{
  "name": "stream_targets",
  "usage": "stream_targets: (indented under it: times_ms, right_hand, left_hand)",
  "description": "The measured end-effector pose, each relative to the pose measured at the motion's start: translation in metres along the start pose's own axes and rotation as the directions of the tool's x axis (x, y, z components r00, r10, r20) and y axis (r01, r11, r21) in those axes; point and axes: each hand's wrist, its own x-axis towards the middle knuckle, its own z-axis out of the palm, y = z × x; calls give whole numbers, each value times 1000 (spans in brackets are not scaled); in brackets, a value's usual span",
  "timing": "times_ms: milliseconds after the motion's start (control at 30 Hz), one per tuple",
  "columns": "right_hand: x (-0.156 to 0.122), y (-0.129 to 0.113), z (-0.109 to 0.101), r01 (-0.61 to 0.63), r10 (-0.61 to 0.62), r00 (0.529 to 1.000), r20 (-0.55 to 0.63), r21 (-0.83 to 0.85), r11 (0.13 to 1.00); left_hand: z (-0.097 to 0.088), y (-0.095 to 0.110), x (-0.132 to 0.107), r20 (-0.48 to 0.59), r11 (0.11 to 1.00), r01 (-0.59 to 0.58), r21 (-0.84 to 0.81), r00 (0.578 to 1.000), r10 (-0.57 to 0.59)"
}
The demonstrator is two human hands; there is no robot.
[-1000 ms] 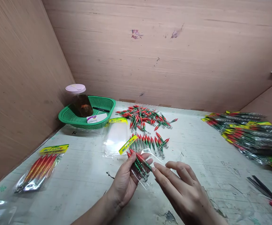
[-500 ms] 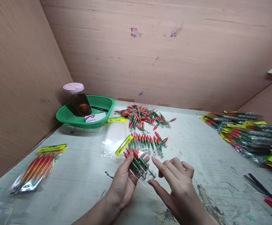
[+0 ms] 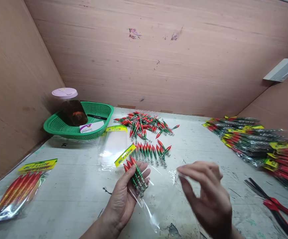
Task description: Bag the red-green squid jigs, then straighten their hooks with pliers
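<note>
My left hand (image 3: pixel 124 191) is closed around a clear plastic bag with a yellow BCT LURE header (image 3: pixel 125 155). Inside lie several red-and-green squid jig lures (image 3: pixel 137 172), hooks pointing down toward me. The bag's loose clear end (image 3: pixel 152 219) hangs below my fingers. To the right and apart from the bag, my right hand (image 3: pixel 205 196) pinches thumb to forefinger on a thin, clear plastic strip, which glints and is hard to make out. Just beyond my left hand, a row of the same lures (image 3: pixel 150 152) lies beside a stack of flat header bags (image 3: pixel 114 142).
A pile of loose lures (image 3: pixel 146 122) is at the back. A green basket (image 3: pixel 94 134) with a lidded jar (image 3: pixel 73 111) stands back left. Packed red-gold lures (image 3: pixel 22 186) lie left. Filled packs (image 3: pixel 250 142) are heaped right, near red-handled scissors (image 3: pixel 274 204).
My right hand has moved right, away from the bag, and its fingers have come together in a pinch. The bag's clear end now hangs loose. The view has shifted slightly right.
</note>
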Motion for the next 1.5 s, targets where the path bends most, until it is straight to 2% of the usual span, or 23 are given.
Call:
stream_targets:
  times_ms: [67,100,200,300,433,600,667,800,900,1033,1200,1333,1500]
  right_hand:
    - [5,27,5,-75,83,994,69,-108,991]
    - [6,40,13,-89,113,978,174,-139,986]
    - [6,67,46,-97,151,913,378,-157,983]
    - [4,74,75,-120,195,879,434,-194,974]
    - [5,71,86,-171,269,846,459,-244,954]
    - [4,83,81,-246,328,808,489,-226,943]
    - [3,89,80,-271,328,807,491,-187,944]
    - [5,94,72,-319,309,846,436,-52,946]
    - [7,92,55,-332,279,885,373,84,940]
    - [3,82,27,-291,205,925,319,250,924]
    - [-5,58,-1,-221,100,944,314,379,898]
    - [-8,42,-14,-184,21,942,336,461,868]
    - [-10,34,-21,-191,12,945,328,520,833]
  left_hand:
    - [1,2,0,-12,1000,-8,6,1000,8]
    - [2,2,0,-13,1000,-10,9,1000,10]
    - [1,3,1,-16,1000,-9,15,1000,9]
    - [-2,2,2,-18,1000,-4,24,1000,4]
    - [-2,3,4,-14,1000,4,30,1000,-3]
    - [0,3,4,-5,999,16,37,1000,-16]
    - [-1,3,4,4,999,21,40,1000,-21]
    - [-3,2,4,3,999,26,33,1000,-26]
    - [-2,3,4,1,999,21,36,1000,-21]
    - [1,4,3,4,998,14,59,1000,-14]
    - [1,3,2,5,998,17,62,1000,-17]
    - [1,3,3,8,998,16,68,1000,-17]
    - [1,5,2,8,998,21,66,1000,-22]
